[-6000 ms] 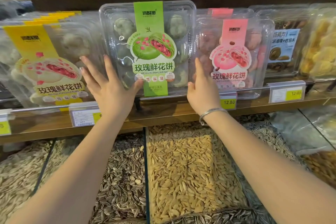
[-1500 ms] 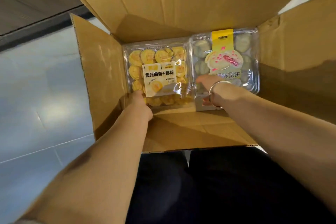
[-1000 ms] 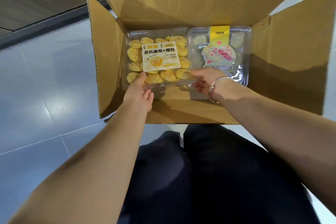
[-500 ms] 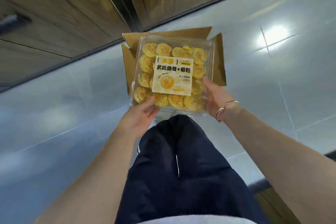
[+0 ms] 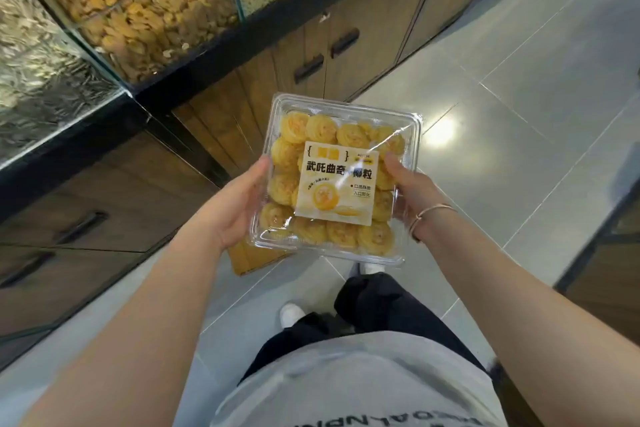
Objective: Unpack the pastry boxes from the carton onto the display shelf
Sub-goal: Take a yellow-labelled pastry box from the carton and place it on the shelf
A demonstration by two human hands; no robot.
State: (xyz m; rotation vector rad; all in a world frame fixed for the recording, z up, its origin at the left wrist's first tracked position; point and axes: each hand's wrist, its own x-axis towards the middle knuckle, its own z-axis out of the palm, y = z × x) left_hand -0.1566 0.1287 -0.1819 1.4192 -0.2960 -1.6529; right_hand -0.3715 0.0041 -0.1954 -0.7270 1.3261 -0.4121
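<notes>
A clear plastic pastry box [image 5: 337, 180] of yellow swirl cookies with a cream label is held in front of me at waist height, above the floor. My left hand [image 5: 230, 208] grips its left edge and my right hand [image 5: 412, 191], with a bracelet on the wrist, grips its right edge. Only a corner of the brown carton [image 5: 254, 258] shows on the floor below the box; the rest is hidden behind it. The display shelf is out of view.
Glass bulk bins of dried snacks [image 5: 138, 14] and seeds [image 5: 38, 73] stand at the upper left on a black-edged counter. Wooden cabinet doors with dark handles [image 5: 322, 55] run beneath. Grey tiled floor [image 5: 519, 97] spreads to the right. My legs and shoes are below.
I lifted the cookie box out of the carton with both hands and stood up; the view swung from the carton on the floor up to the counter and bins.
</notes>
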